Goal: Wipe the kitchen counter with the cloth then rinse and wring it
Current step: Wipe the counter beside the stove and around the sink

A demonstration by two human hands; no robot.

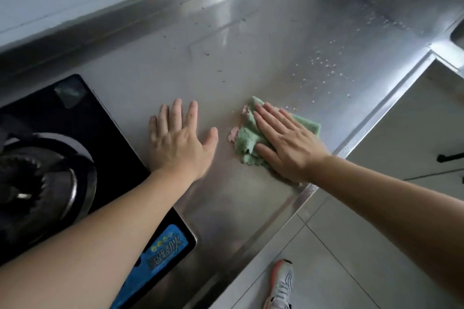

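The right hand (286,148) lies flat on the green cloth (247,138), fingers straight and together, pressing it onto the steel bench (251,70); its grip is not closed round anything. The cloth is bunched, with a pink patch showing at its left edge, and sits near the bench's front lip (351,143), which runs on a slant from lower left up to the right. The left hand (180,143) rests just beside the cloth, apart from it, palm down with fingers spread and straight, holding nothing.

To the left, the black hob (75,113) bounds the steel surface; the left hand is close to its right edge and the left forearm crosses its front corner, where a blue label (165,251) sits. A burner (37,178) stands on the hob. Behind the hands the bench stretches bare up to the raised back edge (125,20) under the wall. Water drops (324,68) are scattered beyond and to the right of the cloth, running toward the sink (458,32), whose corner shows at the far right. Past the front lip are a cabinet front (401,133) and the tiled floor (339,258), with a shoe (281,283) on it.
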